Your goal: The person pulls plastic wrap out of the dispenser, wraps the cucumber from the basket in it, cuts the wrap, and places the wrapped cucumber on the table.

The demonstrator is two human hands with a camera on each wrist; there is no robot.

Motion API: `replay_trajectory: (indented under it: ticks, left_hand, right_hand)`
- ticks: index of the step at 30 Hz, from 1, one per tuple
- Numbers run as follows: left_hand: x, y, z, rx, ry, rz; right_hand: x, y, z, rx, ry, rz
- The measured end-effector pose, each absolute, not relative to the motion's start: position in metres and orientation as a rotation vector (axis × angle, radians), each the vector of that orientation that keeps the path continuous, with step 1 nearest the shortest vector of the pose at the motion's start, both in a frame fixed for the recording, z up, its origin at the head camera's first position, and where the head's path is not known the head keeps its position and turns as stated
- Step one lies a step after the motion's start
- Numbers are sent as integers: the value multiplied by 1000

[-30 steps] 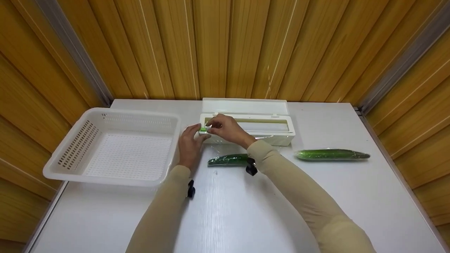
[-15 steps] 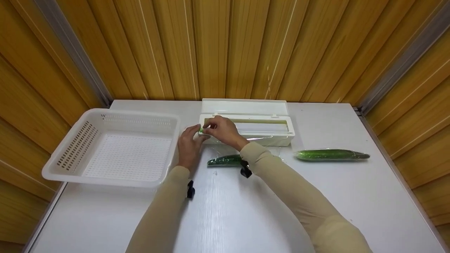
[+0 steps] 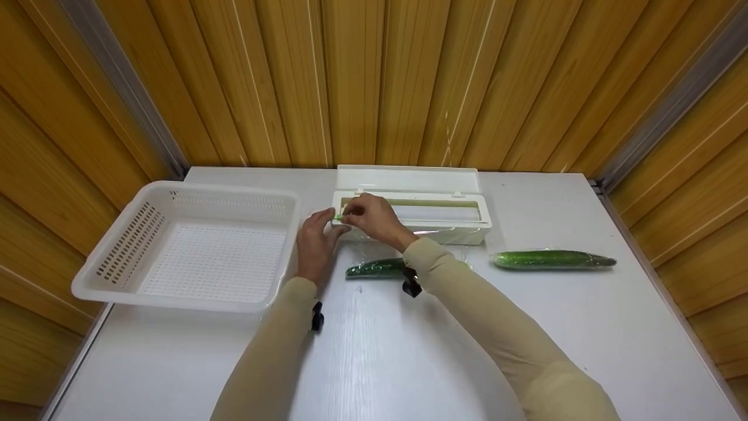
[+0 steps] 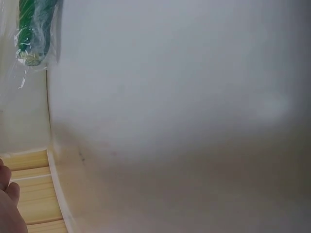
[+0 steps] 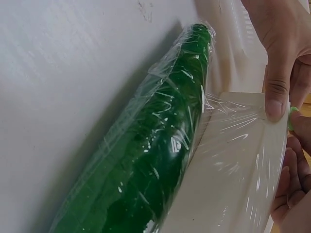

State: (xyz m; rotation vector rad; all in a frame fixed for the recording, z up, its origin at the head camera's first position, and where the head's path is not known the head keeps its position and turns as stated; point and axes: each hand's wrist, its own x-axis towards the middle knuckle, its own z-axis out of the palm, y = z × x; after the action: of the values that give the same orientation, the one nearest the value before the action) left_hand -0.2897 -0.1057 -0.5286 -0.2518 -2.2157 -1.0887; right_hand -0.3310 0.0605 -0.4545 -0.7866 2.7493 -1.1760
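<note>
Both hands at left end of white cling-film dispenser, lid open, at back of white surface. Right hand pinches small green slide cutter; left hand, fingers lightly bent, steadies dispenser end. Film sheet still joined to dispenser, draped over near cucumber, so likely mid-wrap, cut pending. Second cucumber, already wrapped, lies well to right. White basket at left holds nothing.
</note>
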Motion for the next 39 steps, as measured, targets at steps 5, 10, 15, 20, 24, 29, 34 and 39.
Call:
replay_trajectory:
  ticks: [5,10,15,20,24,29,34,39]
  left_hand:
    - [-288,-106,-527,-250,-2206,-1087]
    - [-287,-106,-526,-244,-2226,-1093]
    - [-287,-106,-527,-249,-2215,-1096]
    - [-286,-105,-526,-277,-2183,-1096]
    - [-287,-104,-525,-280,-2180,-1089]
    - [-288,-104,-526,-302,-2176,-1082]
    - [-288,-105,-526,-299,-2194,-1084]
    - [-287,-105,-524,-296,-2210,-1086]
  right_hand:
    - [-332,62,-456,-788,2707,-1229]
    - [-334,64,-459,-770,2705,-1250]
    - [-332,67,-460,-783,2686,-1268]
    - [-332,70,-459,-811,2670,-1297]
    - [-333,72,-459,-818,2675,-1301]
    - [-333,74,-460,-825,2666,-1301]
    - [-334,75,-460,-817,2639,-1308]
    - [-334,74,-461,-806,2631,-1312]
